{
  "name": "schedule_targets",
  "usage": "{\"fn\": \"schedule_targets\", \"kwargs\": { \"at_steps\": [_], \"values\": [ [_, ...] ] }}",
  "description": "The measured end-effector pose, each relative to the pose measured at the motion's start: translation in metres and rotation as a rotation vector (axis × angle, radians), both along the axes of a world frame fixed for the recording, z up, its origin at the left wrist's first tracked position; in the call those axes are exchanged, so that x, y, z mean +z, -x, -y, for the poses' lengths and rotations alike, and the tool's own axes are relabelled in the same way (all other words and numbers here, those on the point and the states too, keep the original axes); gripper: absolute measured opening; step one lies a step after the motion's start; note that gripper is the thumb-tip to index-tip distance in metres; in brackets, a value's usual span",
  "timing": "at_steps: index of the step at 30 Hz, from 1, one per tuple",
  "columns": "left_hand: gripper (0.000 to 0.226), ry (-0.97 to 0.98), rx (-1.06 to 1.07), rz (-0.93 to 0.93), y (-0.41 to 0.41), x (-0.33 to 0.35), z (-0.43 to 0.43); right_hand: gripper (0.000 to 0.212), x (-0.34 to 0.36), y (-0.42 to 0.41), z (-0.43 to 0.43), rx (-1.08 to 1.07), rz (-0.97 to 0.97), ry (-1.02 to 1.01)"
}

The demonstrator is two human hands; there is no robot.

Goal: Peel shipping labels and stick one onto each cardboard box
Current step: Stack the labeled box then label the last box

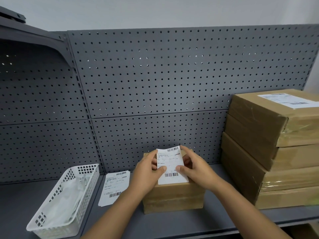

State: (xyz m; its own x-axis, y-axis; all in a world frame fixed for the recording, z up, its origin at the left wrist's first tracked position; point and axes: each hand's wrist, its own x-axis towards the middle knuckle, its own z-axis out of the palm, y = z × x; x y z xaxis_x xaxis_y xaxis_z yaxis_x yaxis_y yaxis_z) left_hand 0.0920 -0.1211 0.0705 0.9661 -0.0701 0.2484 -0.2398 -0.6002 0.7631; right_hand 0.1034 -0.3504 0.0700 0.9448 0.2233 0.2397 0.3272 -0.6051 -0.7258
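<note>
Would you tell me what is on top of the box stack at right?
A shipping label lies on the top cardboard box; the lower boxes' tops are covered, hiding any labels.

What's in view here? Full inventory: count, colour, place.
shipping label: 1, white with barcodes, held above the small box
small box: 1, brown cardboard, shelf centre, under the hands
loose label: at least 1, white, flat on the shelf left of the small box
basket: 1, white plastic, shelf left
sheets: count unclear, white, inside the basket
box stack: about 4, brown cardboard, shelf right
stuck label: 1, white, on the stack's top box
pegboard: grey, behind the shelf
shelf: 1, grey, under everything
left hand: 1, fingers pinch the shipping label's left side
right hand: 1, fingers pinch its right side
</note>
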Motion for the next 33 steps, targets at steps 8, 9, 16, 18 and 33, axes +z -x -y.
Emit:
{"fn": "schedule_targets", "kwargs": {
  "at_steps": [8,9,16,18,33],
  "values": [
    [0.055,-0.244,0.154,-0.01,-0.012,0.013,0.009,0.088,0.009,-0.013,-0.014,-0.132,-0.007,0.113],
    [0.055,-0.254,0.158,-0.01,-0.012,0.011,0.009,0.087,0.007,-0.012,-0.014,-0.134,-0.006,0.112],
    [0.039,-0.298,0.212,0.016,-0.01,0.005,0.01,0.053,-0.002,-0.013,-0.016,-0.155,0.019,0.161],
    [0.027,-0.383,0.255,0.022,-0.007,0.007,0.014,0.045,0.0,-0.011,-0.017,-0.155,0.022,0.191],
    [0.05,-0.564,0.281,-0.09,-0.031,0.01,0.016,0.042,-0.005,-0.018,-0.041,-0.428,0.045,0.446]
  ]
}}
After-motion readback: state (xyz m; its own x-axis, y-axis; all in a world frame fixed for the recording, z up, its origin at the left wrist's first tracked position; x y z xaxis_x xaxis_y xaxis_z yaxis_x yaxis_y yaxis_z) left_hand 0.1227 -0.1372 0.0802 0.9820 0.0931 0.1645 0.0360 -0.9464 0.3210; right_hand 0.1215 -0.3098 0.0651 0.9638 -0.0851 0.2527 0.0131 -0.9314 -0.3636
